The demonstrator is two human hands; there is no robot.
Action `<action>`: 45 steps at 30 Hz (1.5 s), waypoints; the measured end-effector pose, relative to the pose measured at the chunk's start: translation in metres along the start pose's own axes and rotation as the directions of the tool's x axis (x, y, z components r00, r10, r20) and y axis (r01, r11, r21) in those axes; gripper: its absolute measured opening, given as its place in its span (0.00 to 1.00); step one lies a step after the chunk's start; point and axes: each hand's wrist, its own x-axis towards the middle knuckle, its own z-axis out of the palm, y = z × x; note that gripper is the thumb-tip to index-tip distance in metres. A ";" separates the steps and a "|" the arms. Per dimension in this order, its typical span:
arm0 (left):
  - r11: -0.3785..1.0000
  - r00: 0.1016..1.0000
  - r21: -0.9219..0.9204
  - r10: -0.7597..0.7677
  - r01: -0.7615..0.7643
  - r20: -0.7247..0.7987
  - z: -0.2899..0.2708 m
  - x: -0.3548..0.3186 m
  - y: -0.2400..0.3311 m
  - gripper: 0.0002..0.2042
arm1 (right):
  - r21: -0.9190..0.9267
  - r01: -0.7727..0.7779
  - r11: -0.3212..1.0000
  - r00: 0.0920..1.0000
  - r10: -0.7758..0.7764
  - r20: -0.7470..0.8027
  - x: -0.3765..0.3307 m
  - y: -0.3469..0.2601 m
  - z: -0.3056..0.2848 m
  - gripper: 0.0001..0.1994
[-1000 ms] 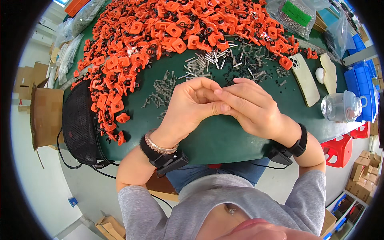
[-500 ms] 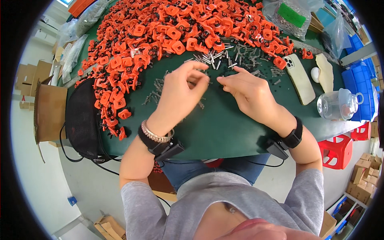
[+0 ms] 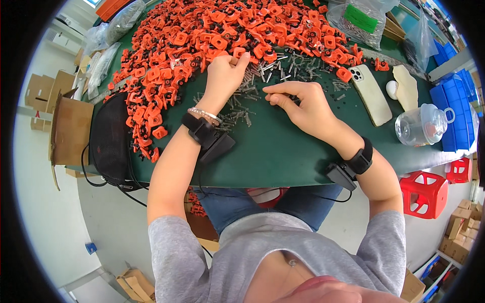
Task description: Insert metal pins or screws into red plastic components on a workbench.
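A person sits at a green table (image 3: 283, 151), seen from above, both forearms reaching forward. The left hand (image 3: 225, 73) stretches to the near edge of a large heap of orange plastic parts (image 3: 212, 35) that covers the far half of the table. Its fingers are curled down onto the heap's edge, touching an orange piece there; whether they grip it cannot be told. The right hand (image 3: 303, 103) rests on the table nearer the body, forefinger and thumb pinched together over a scatter of small metal springs (image 3: 237, 108) and pins (image 3: 275, 68); anything held between them is too small to see. The two hands are apart, with springs lying between them.

Each wrist wears a black strap with a small black box (image 3: 217, 144) and a cable; the left wrist also has a beaded bracelet (image 3: 204, 115). To the right lie a pale phone (image 3: 371, 93), face down, and a clear plastic jar (image 3: 422, 126). A black bag (image 3: 108, 136) sits at the table's left edge, beside a cardboard box (image 3: 70, 131). A red stool (image 3: 424, 194) stands on the floor at right.
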 end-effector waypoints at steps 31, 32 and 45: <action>0.572 0.984 -0.816 0.083 0.082 0.157 -0.008 -0.089 0.016 0.04 | 0.605 -0.294 0.740 0.955 0.204 0.215 0.004 -0.008 -0.008 0.12; 0.584 0.981 -0.803 0.054 0.121 0.187 -0.007 -0.089 0.014 0.04 | 0.569 -0.293 0.768 0.955 0.215 0.203 0.004 -0.007 -0.007 0.12; 0.551 0.977 -0.826 0.084 0.117 0.194 0.001 -0.093 0.012 0.03 | 0.000 -0.017 1.000 1.000 0.017 -0.022 0.002 -0.012 -0.005 0.06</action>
